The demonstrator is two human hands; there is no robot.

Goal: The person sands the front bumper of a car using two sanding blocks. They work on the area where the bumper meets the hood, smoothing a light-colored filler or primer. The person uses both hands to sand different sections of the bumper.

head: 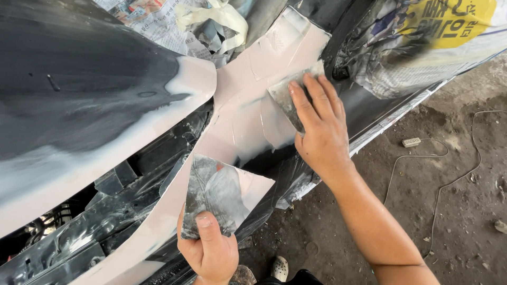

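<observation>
My right hand point(319, 124) presses a flat metal spreader point(285, 95) against the putty-covered car body panel point(248, 116); pale pinkish filler coats the panel in smooth strokes. My left hand point(211, 248) holds a second flat metal plate point(214, 192) near the lower edge of the panel, thumb on top, its face smeared with grey and pink filler. The two hands are apart, the right one higher and to the right.
A dark car panel point(79, 89) with white sanded edges fills the left. Masking newspaper point(158, 24) and tape cover parts at the top. A white cable with a plug strip point(412, 142) lies on the dirt floor point(454, 200) at right. My shoe point(280, 268) shows below.
</observation>
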